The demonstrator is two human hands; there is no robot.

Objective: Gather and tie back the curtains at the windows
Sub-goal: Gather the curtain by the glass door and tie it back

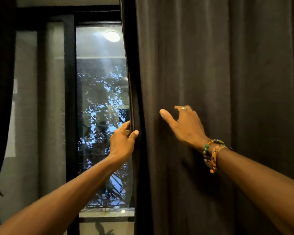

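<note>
A dark brown curtain (210,65) hangs over the right half of the view, its left edge running down the middle. My left hand (123,141) grips that edge at about mid-height, thumb in front and fingers curled behind the hem. My right hand (185,124) reaches into the cloth a little to the right, thumb spread out and fingers curled into a fold; it wears a ring and several beaded bracelets at the wrist. How much fabric the right fingers hold is hidden.
The window (102,116) with a black frame shows trees and a reflected ceiling light. A second dark curtain (0,82) hangs at the far left, with grey sheer fabric (46,116) beside it. A sill (107,212) runs below the glass.
</note>
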